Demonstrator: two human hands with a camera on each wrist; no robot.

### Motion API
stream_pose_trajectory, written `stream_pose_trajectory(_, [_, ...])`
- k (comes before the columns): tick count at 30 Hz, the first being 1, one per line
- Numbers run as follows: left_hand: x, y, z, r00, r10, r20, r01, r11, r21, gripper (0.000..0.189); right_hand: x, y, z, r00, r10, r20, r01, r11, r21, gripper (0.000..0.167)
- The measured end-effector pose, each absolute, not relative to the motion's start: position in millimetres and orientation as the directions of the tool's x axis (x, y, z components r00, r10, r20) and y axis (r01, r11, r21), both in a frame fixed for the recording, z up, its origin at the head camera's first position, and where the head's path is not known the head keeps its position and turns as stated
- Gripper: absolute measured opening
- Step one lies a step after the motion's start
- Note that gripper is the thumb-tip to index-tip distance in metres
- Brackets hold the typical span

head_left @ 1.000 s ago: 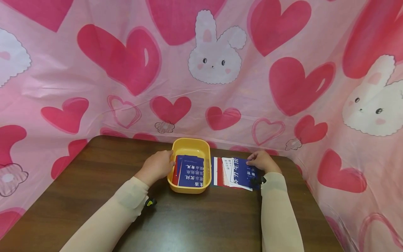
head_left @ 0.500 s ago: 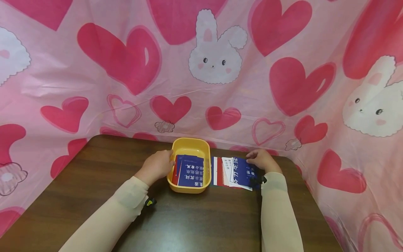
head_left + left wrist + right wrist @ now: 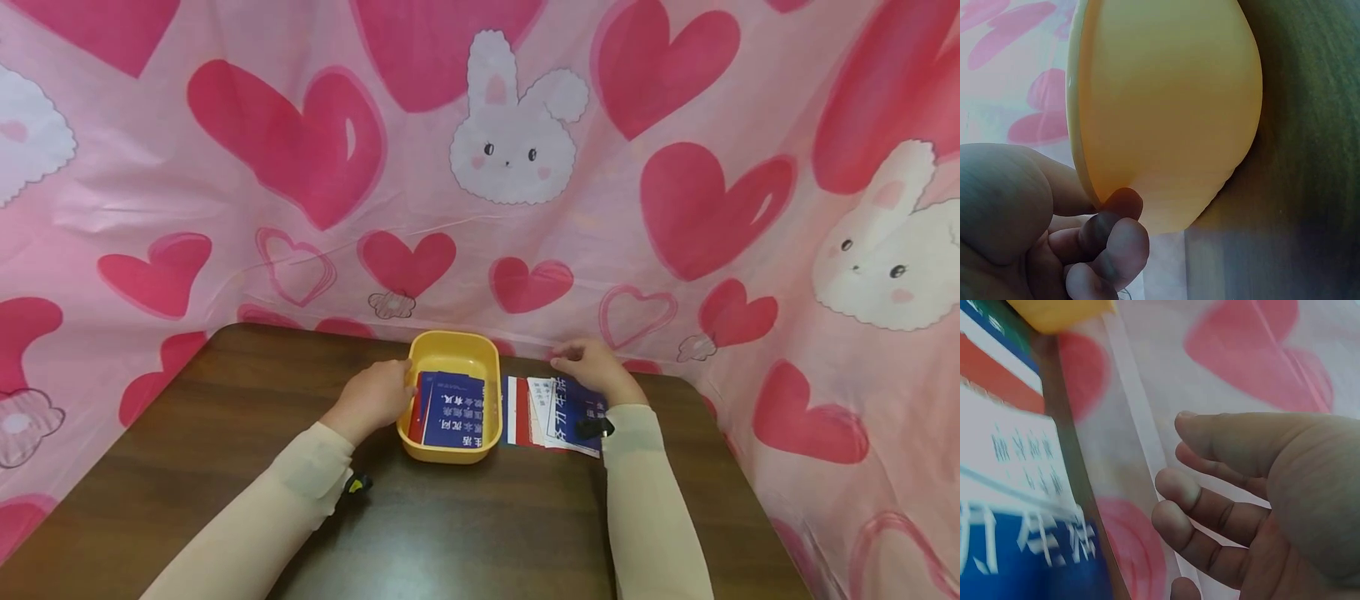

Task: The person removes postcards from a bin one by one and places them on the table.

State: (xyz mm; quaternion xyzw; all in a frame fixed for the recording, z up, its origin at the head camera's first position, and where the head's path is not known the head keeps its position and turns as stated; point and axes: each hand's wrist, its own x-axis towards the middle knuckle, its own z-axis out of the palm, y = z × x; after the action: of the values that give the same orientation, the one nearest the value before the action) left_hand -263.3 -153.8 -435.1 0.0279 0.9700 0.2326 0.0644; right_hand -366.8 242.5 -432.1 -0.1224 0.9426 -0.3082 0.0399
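A yellow plastic tray [image 3: 450,457] holds blue and red cards [image 3: 457,412] printed with white characters. My left hand [image 3: 378,396] pinches its left rim; the left wrist view shows thumb and fingers at the edge of the yellow wall [image 3: 1166,106]. To the right of the tray, more cards [image 3: 538,412] lie fanned out on the table, white, red and blue. Over the far edge of the blue card [image 3: 579,410] at their right end hovers my right hand [image 3: 596,371]. In the right wrist view its fingers [image 3: 1210,500] are loosely bent with nothing between them, beside the cards.
The brown wooden table [image 3: 465,533] meets a pink curtain [image 3: 420,208] with hearts and rabbits at the back, which also hangs along the right side. Black straps with small devices [image 3: 358,483] are on both wrists.
My right hand has come off the rightmost blue card and moved left and slightly up, toward the far edge of the fanned cards. The left hand has stayed on the tray rim.
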Motion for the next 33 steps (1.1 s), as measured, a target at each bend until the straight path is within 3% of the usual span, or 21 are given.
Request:
stream_pose_trajectory(10, [-260.2, -154.3, -436.1, -0.988, 0.071, -0.135, -0.003, 0.876, 0.483, 0.069, -355.2, 197.5, -416.3, -0.932, -0.362, 0.019, -0.293, 0.721, -0.628, 0.034])
stream_pose_trajectory(18, [-260.8, -154.7, -436.1, -0.987, 0.077, -0.141, -0.004, 0.867, 0.498, 0.068, -349.9, 138.1, -375.5, -0.908, -0.418, 0.008, -0.339, 0.725, -0.6, 0.024])
stream_pose_trajectory(27, [-263.3, -158.6, -434.1, -0.985, 0.079, -0.154, -0.006, 0.873, 0.488, 0.07, -355.5, 59.0, -363.0, -0.808, -0.56, -0.184, -0.394, 0.745, -0.538, 0.028])
stream_pose_trajectory(33, [-263.6, -155.5, -435.0, -0.988, 0.09, -0.127, 0.02, 0.881, 0.472, 0.066, -363.9, 40.3, -382.1, -0.817, -0.528, -0.233, -0.394, 0.805, -0.444, 0.033])
